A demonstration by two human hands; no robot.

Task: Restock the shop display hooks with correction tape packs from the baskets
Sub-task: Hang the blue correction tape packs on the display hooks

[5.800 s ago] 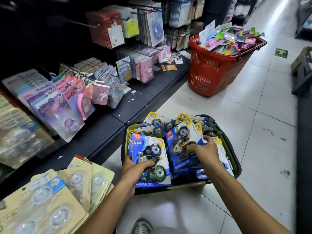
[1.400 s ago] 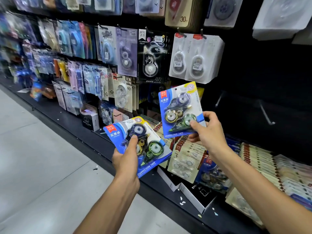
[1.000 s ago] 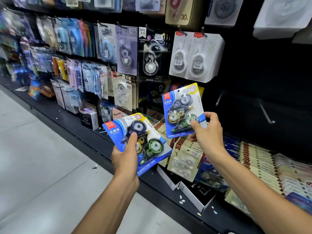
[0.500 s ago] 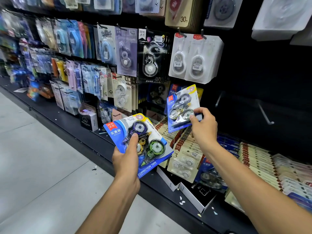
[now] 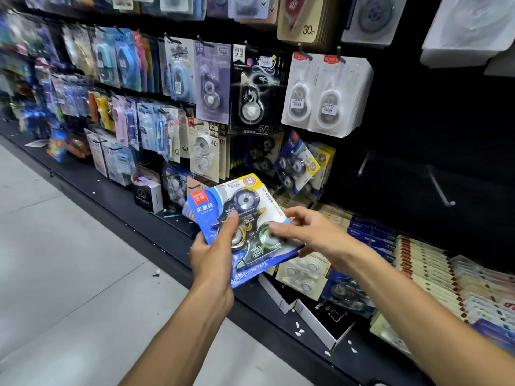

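Note:
My left hand [image 5: 216,256] grips a stack of blue correction tape packs [image 5: 223,201] from below, thumb across the blister. My right hand [image 5: 309,231] rests on the right side of the top pack, fingers on its blister and right edge. A matching blue pack [image 5: 299,165] hangs tilted on a display hook just above and behind my hands. Two bare metal hooks [image 5: 441,188] stick out of the dark panel to the right.
The black wall [image 5: 418,121] is crowded with hanging tape packs, white ones [image 5: 326,96] right above the blue pack. The low shelf [image 5: 117,190] carries boxes and rows of packs [image 5: 418,260]. Grey tiled floor [image 5: 69,274] lies at the left.
My right hand hung its blue pack on the hook, let go, and came back down onto the stack in my left hand.

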